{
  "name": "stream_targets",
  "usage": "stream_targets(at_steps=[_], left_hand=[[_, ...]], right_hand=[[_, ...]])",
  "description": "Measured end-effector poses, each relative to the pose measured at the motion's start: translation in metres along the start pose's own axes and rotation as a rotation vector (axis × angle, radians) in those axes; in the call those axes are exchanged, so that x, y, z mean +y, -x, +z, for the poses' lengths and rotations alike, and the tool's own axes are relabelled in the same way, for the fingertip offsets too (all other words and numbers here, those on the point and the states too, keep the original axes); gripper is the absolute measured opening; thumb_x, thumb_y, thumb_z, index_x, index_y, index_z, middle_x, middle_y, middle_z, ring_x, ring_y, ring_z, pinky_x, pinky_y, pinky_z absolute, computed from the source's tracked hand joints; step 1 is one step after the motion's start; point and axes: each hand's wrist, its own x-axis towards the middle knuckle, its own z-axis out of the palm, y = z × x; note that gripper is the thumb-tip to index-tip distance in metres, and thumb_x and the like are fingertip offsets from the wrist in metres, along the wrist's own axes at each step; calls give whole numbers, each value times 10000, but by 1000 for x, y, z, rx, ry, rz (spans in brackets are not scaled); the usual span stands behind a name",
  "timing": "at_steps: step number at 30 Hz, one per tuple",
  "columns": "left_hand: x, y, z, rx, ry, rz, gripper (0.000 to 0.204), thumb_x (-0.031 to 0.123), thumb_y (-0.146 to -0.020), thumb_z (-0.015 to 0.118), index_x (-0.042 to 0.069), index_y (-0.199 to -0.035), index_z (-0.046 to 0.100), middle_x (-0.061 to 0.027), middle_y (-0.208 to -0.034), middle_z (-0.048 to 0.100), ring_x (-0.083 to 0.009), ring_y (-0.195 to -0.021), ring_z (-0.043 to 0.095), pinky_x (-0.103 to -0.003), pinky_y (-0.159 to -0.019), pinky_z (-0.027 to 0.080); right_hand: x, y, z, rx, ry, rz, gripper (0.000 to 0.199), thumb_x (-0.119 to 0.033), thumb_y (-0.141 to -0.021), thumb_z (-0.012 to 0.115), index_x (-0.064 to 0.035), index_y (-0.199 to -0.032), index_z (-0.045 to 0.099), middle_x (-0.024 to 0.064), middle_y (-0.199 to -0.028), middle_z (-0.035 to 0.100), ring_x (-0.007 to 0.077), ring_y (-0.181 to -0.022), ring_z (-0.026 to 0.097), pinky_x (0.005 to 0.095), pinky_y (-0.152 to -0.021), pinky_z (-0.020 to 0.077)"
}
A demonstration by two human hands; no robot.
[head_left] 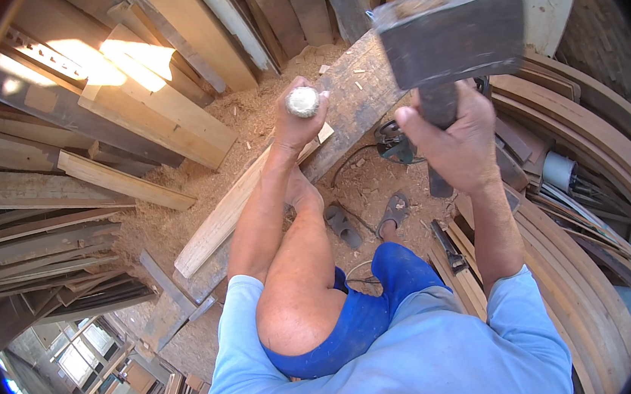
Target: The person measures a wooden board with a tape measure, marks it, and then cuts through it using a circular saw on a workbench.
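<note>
My left hand (290, 131) is closed around an upright chisel (303, 102). Only the pale, worn butt of its handle shows; the blade is hidden below my fist. Raised at the right, a dark, blocky mallet (456, 40) is gripped by my right hand (460, 141), its head held up and apart from the chisel. Under my left hand and forearm a light wooden beam (216, 228) lies slantwise along a worn, thick plank (359, 94). One bare foot (302, 192) is beside my left forearm, against the beam.
Sawdust and chips cover the floor (143, 221). A green power tool (395, 144) with a cord lies beyond the sandals (343, 226). Leaning boards (185, 27) stand at the far left; stacked curved-looking planks (566, 279) fill the right. A hand plane (450, 249) sits near them.
</note>
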Motion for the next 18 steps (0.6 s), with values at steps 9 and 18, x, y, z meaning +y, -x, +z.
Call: stream_targets(at_steps=[9, 18], left_hand=[[11, 6, 20, -17, -52, 146, 203, 88, -825, 780, 40, -880, 591, -124, -807, 689, -216, -777, 718, -346, -710, 550], [8, 24, 13, -27, -47, 72, 220, 93, -849, 785, 29, -872, 576, -93, -729, 648, -174, -667, 611, -334, -647, 509]], right_hand=[[54, -23, 48, -148, 602, -265, 187, -151, -891, 744, -11, -965, 644, 153, -726, 677, 288, -663, 701, 406, -674, 549], [11, -17, 32, 43, 133, -442, 238, -166, -886, 736, 17, -1025, 674, 206, -847, 717, 384, -810, 725, 447, -725, 558]])
